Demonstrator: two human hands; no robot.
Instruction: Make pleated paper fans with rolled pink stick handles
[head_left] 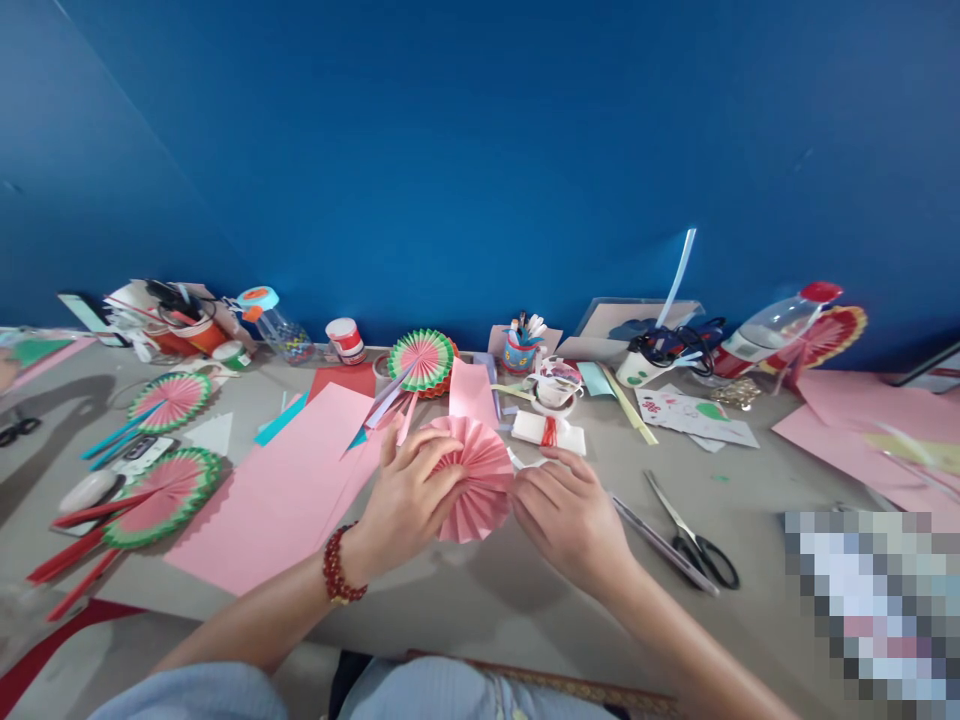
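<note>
A round pink pleated paper fan [480, 490] is held above the table in front of me. My left hand [412, 480] grips it from the left, thumb and fingers over its middle. At its right edge my right hand [566, 515] is closed in a pinch, fingertips close against the pleats. A small white strip [514, 460] shows at those fingertips; its other end is hidden. Behind the fan lie a folded pink paper piece [472, 392] and a white bundle tied with red [549, 433].
Black-handled scissors [694, 540] and a slim knife [666, 548] lie at right. Large pink sheets [281, 490] and finished green-edged fans [169, 495] cover the left. Along the blue wall stand a tilted bottle [772, 330], pen cups [520, 350] and a small red-white tub [346, 341].
</note>
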